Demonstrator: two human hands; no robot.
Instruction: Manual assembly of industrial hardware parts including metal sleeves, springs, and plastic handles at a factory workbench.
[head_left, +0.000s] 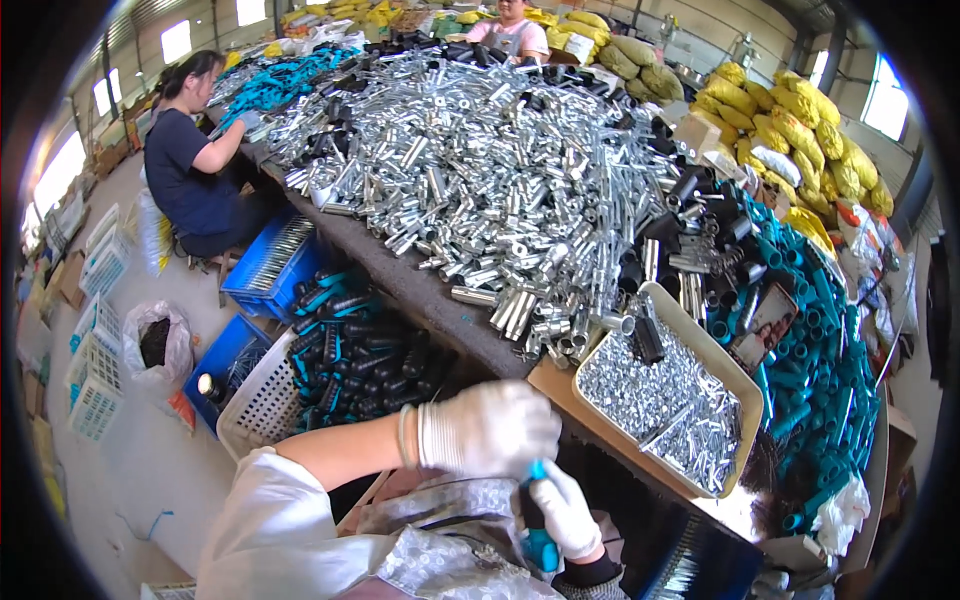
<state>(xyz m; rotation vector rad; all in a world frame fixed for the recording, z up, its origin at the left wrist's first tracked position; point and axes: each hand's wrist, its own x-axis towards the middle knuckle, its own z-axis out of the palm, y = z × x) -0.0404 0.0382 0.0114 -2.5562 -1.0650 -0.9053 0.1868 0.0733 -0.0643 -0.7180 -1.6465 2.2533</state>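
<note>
- Right hand (566,512), gloved, lower centre of the frame: closed around a black-and-teal tool handle (539,547), whose long axis ran roughly up and down the frame, above the lap.
- Left hand (490,430), gloved, just above the handle's teal tip: fingers curled and blurred; whether they gripped anything could not be told.
- Shallow tray (712,348), right of centre: held small metal pins, within apparent reach.
- Similar handles (375,355), left of centre: lay heaped beside a white perforated crate (262,400).
- Technique, as judged: the step favoured a firm low hold, the tip exposed and aligned with the upper hand, and the right thumb clear of the working end.
</note>
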